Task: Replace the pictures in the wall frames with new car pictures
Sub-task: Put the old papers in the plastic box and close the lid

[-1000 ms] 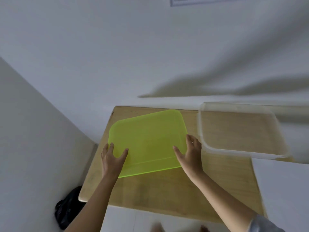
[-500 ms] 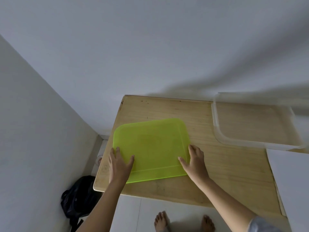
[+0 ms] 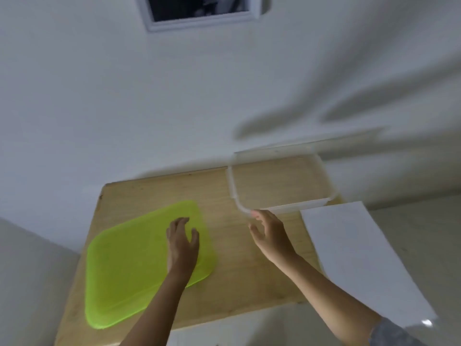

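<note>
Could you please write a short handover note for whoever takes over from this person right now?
Left hand: open, hovering over or resting on the flat translucent green plastic lid; no grip.
Right hand: open, fingertips at the near corner of the clear plastic container, nothing held.
The lid lies on the light wooden table; the container, which looks empty, sits at the table's back right. A white sheet lies at the right.
The white wall frame hangs above, contents unclear.
Done: lid off. Left: all picture swaps, as far as can be seen.
</note>
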A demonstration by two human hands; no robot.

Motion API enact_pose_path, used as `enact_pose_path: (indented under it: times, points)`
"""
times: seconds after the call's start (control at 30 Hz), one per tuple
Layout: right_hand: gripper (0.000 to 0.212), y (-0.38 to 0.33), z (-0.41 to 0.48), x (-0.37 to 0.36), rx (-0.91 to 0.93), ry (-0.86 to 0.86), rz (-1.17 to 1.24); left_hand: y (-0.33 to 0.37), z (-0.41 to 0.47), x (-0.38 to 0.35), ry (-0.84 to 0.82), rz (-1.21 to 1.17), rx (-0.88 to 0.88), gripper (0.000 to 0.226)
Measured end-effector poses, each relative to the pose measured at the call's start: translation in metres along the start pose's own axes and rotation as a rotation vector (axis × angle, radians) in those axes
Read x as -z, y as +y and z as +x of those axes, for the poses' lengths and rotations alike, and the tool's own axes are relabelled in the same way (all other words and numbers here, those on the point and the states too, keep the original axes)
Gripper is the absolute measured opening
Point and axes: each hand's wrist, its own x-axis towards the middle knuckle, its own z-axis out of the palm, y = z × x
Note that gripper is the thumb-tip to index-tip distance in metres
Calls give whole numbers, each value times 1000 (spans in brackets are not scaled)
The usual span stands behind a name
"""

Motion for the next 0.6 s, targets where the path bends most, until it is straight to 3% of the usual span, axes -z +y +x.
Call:
enact_pose_path:
  times: [0.17, 0.3, 0.43, 0.6]
  points:
    - [27, 95, -27, 112, -189, 220, -5, 102, -51, -107, -311, -183, -333, 39]
    - [30, 180, -71, 174, -476, 311, 22, 153, -85, -176, -574, -33, -446, 37]
    - [48, 242, -108, 199, -706, 167, -50, 187, -90, -222, -655, 146, -503, 51]
    - [65, 267, -128, 198, -859, -67, 54, 190, -85, -249, -767, 426, -484, 76]
